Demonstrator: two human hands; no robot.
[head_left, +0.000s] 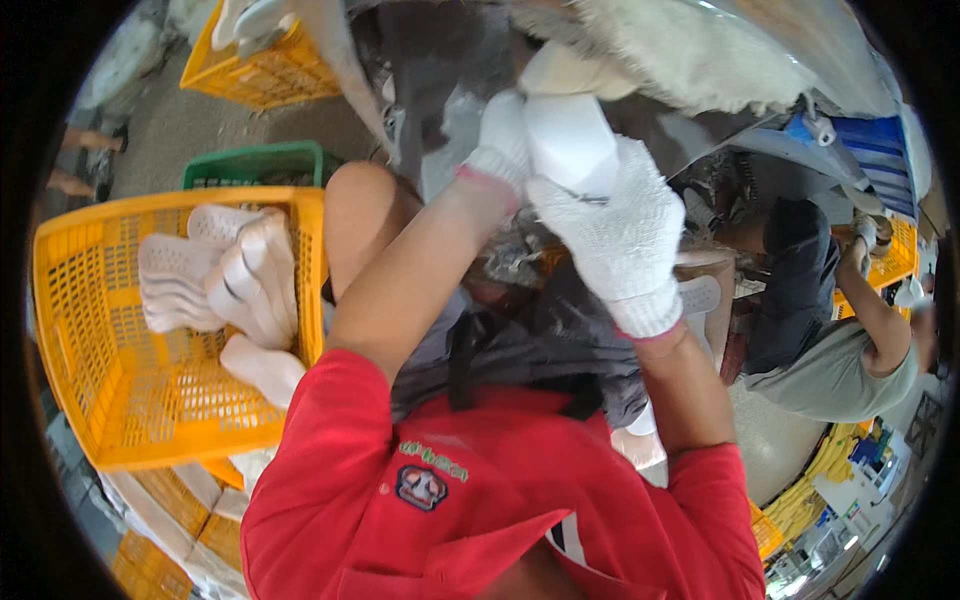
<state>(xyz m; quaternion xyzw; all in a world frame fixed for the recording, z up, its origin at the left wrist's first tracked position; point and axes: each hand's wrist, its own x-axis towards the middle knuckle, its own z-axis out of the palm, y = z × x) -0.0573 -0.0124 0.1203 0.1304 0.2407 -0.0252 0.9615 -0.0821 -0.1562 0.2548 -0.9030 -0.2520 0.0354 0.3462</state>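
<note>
White moulded piece [572,140]: smooth, blocky, rounded corners, raised up in front of chest. Clasped from both sides: left hand [502,140] in white knit glove on left edge, right hand [625,235] in white knit glove wrapped over lower right side. Upper face of piece exposed, lower part hidden by right glove. Exact shape below grip unclear.
</note>
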